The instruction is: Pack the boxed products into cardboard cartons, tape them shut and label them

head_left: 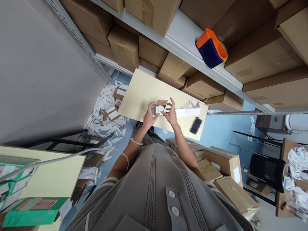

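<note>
A small open carton (164,112) is between my two hands over the pale yellow table, its brown flap raised at the far side. Inside it sits a white rounded object (160,108); its kind is not clear. My left hand (149,116) grips the carton's left side, with the thumb at the near edge. On the right side, my right hand (171,115) holds it with the thumb at the near edge and the index finger raised. A white folded card strip (187,112) lies to the right of my right hand.
The yellow table (139,86) also bears a pixelated dark object (195,125). Shelves with cardboard boxes (124,45) and an orange-and-blue tape dispenser (211,48) stand beyond. White scraps (96,112) cover the floor at left; cartons (221,160) are stacked at right.
</note>
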`<state>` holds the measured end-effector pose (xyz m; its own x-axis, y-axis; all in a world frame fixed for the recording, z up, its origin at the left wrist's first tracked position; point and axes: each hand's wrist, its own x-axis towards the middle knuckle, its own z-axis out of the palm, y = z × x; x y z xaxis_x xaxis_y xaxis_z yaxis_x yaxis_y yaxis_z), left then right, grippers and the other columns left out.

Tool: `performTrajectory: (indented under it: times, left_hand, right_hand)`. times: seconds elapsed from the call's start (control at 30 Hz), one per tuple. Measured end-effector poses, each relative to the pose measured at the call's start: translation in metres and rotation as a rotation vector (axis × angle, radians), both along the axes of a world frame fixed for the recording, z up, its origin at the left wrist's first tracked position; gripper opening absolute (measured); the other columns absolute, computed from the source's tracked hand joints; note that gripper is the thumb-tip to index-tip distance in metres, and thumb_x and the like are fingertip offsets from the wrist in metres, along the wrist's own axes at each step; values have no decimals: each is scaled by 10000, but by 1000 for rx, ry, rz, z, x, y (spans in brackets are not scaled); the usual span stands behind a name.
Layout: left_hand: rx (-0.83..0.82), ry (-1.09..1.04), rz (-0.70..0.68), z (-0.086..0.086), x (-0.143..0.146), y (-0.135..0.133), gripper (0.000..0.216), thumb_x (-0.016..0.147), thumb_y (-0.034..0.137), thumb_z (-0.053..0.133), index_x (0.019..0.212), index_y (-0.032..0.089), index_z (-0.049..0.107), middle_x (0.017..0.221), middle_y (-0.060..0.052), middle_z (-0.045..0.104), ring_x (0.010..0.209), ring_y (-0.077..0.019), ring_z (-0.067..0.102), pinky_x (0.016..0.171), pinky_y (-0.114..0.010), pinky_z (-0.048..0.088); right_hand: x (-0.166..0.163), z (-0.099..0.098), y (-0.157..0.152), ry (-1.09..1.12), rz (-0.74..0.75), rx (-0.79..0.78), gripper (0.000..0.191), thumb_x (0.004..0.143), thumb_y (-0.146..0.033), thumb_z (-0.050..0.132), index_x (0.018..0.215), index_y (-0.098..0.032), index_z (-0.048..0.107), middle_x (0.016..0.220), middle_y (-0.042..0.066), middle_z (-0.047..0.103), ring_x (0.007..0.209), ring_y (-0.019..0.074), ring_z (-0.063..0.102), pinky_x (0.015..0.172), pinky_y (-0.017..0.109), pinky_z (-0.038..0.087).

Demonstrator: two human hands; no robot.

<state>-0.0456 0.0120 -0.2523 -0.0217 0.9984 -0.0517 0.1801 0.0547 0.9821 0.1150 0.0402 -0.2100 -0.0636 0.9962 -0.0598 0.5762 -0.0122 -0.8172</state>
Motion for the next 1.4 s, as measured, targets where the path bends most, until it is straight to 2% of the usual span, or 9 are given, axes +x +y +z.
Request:
performTrajectory:
  times: [0.13,0.23,0.33,0.57,0.8,0.93,1.07,1.2,1.4]
  left_hand:
    - [-8,-22,2,1,-1,2,800,833,367,698,1482,272,239,1377,-150,549,1208,-279,597,934,-424,523]
    - [8,-12,-8,2,-3,3,752,844,338,681,1485,267,294,1376,-141,543,1201,-268,593,957,-415,513]
    - [36,26,-29,3,-4,2,637,866,304,641,1453,279,397,1377,-121,529,1213,-259,574,962,-404,511]
    - [66,84,-66,6,-6,3,511,885,288,604,1386,274,503,1368,-104,523,1200,-241,568,969,-389,508]
    - [70,61,-67,6,-9,11,404,908,302,562,1308,249,563,1259,-98,563,1073,-213,614,913,-357,527]
    - [58,19,-28,3,-6,15,374,879,278,591,1251,241,593,1207,-91,569,1032,-203,621,876,-344,543]
    - [48,11,29,-1,1,17,356,854,261,611,1208,237,599,1201,-95,578,1023,-207,629,855,-349,555]
    - [21,8,77,-7,3,16,451,838,271,629,1278,236,539,1235,-102,595,1038,-214,630,862,-371,558]
    - [-26,-76,49,-11,-1,15,398,834,243,595,1232,232,589,1259,-106,598,1052,-221,641,848,-380,577]
  right_hand:
    - [5,5,4,-6,130,1,684,864,-455,661,1473,-299,392,1440,110,489,1192,270,561,864,402,574]
    - [3,5,-5,-13,118,36,476,902,-448,609,1345,-284,549,1403,109,510,1217,264,554,831,377,583]
    - [-1,3,-14,-18,87,59,391,927,-467,571,1269,-285,623,1404,107,512,1287,258,513,875,375,572]
    - [-1,0,-13,52,27,41,396,970,-513,469,1215,-285,680,1372,100,549,1257,238,543,902,372,553]
    - [1,-1,-7,56,23,58,364,959,-499,478,1130,-272,704,1259,93,609,1195,239,571,927,392,541]
    - [-9,-4,-9,46,-63,27,437,924,-522,526,1270,-263,591,1309,101,578,1088,233,613,821,361,570]
    - [-20,-6,-7,-90,-111,30,571,878,-483,615,1393,-280,474,1308,95,566,1109,259,595,914,407,547]
    - [-21,-7,-4,-207,-45,-1,439,904,-440,583,1317,-293,568,1271,84,558,1081,276,607,938,422,540]
    - [-17,-8,-3,-204,-19,20,366,953,-405,502,1284,-293,608,1238,80,566,1047,273,621,926,420,548]
